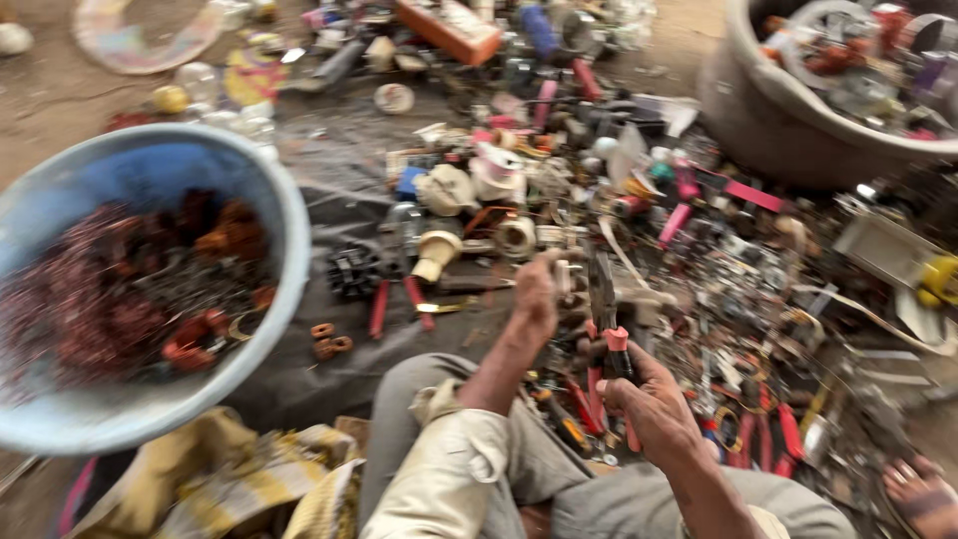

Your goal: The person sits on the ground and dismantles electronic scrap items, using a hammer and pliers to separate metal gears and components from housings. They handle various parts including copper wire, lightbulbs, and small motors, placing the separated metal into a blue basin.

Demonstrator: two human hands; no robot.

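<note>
- Pliers [605,319]: dark steel jaws upright, red-sleeved handles, blurred.
- Right hand [654,404]: fingers wrapped tight around the handles.
- Left hand [536,294]: pinching a small pale part [565,274].

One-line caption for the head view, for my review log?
Seated over scattered scrap, right hand grips red-handled pliers, left hand holds a small pale part, beside a blue basin of copper windings.

A dirt floor [60,95] carries a dark sheet [339,160] strewn with small scrap parts [619,180]. A blue basin [284,215] of reddish pieces lies at the left, and a grey tub [758,120] at the upper right.
</note>
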